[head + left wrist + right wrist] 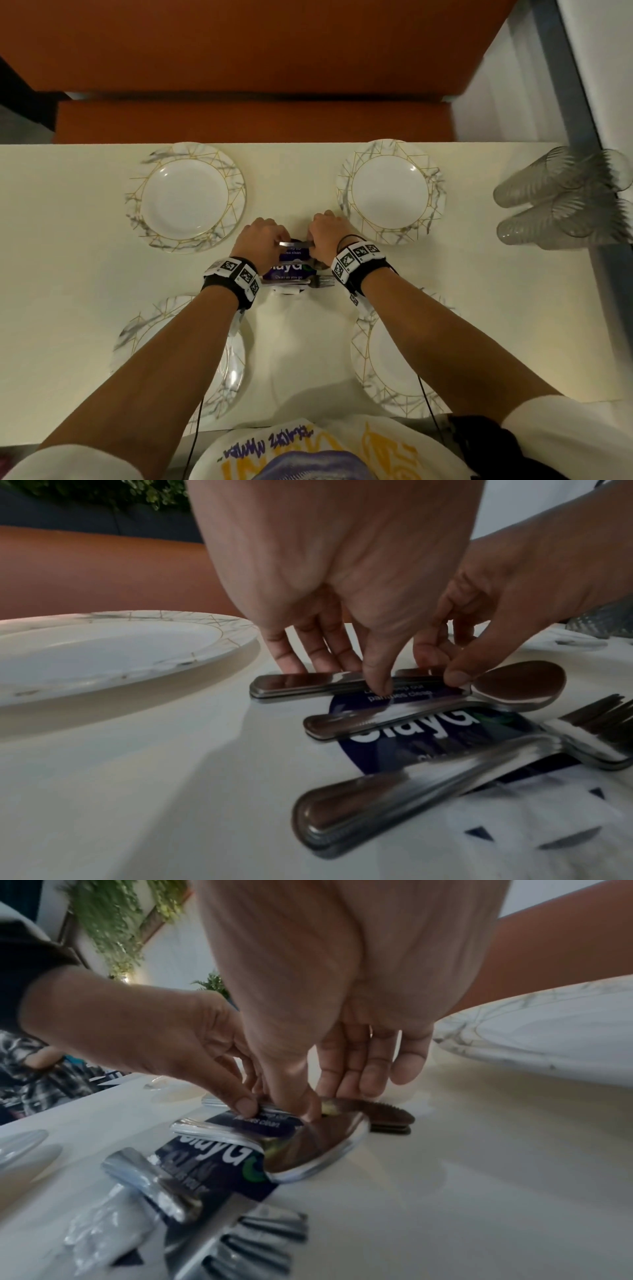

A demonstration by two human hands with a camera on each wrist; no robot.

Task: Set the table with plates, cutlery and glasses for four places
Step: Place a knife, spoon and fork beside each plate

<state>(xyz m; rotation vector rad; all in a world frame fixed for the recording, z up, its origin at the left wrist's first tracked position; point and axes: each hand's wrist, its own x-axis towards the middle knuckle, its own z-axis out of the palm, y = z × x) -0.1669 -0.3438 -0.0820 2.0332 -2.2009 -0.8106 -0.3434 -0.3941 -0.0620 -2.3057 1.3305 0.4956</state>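
A stack of steel knives (301, 685) lies at the table's middle on a blue sticker (287, 269). My left hand (263, 236) pinches the knife handles between thumb and fingers. My right hand (325, 233) pinches the same stack near the serrated blades (387, 1115). Just nearer me lie stacked spoons (514, 688), then stacked forks (308, 281). Four marble-patterned plates stand at the far left (186, 197), far right (390, 192), near left (236, 373) and near right (387, 363). My forearms hide part of the two near plates.
Several ribbed clear glasses (561, 195) lie bunched at the table's right end. An orange bench (239, 120) runs behind the far edge of the cream table (68, 240). A crumpled clear wrapper (103, 1231) lies beside the forks.
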